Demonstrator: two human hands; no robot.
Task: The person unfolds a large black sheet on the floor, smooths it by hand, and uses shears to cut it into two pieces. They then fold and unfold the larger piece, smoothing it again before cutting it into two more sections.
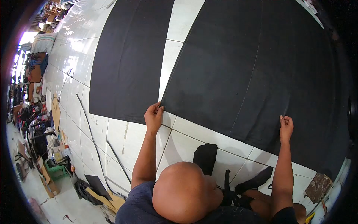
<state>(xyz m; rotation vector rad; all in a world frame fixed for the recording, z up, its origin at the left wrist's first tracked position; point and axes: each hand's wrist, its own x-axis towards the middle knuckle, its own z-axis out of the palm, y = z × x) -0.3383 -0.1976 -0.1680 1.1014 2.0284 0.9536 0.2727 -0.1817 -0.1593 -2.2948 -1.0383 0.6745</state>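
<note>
Two large pieces of smooth black sheet material lie side by side on the floor. My left hand (154, 117) pinches the near left corner of the wider black sheet (216, 71), close to the near right corner of the narrower black sheet (128, 63). Over on the right, my right hand (286, 127) is closed in a pinch on the wider sheet, a little in from its near edge. A crease runs up from those fingertips. Thin pale lines cross the wider sheet lengthwise. A wedge of floor shows between the two pieces.
White tiled floor (188, 130) surrounds the sheets. Thin black strips (91, 130) lie at the left. Along the left side are piled clutter, cardboard (56, 112) and a green plastic stool (56, 171). A brown block (318, 187) sits at the lower right, near the sheet.
</note>
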